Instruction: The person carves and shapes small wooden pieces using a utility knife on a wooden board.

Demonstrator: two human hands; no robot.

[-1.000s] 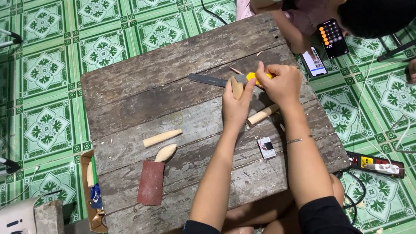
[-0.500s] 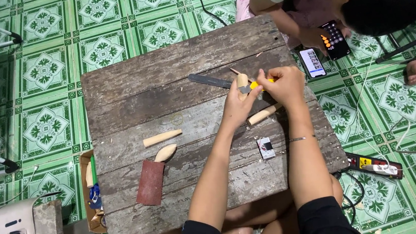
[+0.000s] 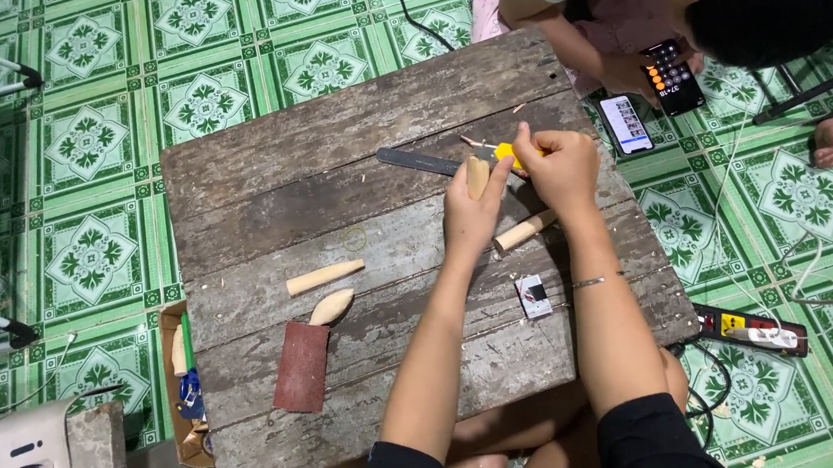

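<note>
My left hand (image 3: pixel 471 221) grips the upright wooden piece (image 3: pixel 478 173); right hand (image 3: pixel 559 166), fingers clamped on the yellow knife (image 3: pixel 507 153), sits just right.

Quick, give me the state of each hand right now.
Left hand: closed around a small pale wooden piece.
Right hand: closed on a yellow-handled cutting tool, tip at the wood.

Your work surface: a weathered plank board (image 3: pixel 350 159) on green tiled floor (image 3: pixel 87 142). On it lie two carved wooden pieces (image 3: pixel 325 277), a sandpaper block (image 3: pixel 301 367), a flat metal file (image 3: pixel 417 162) and a wooden dowel (image 3: pixel 525 232).
</note>
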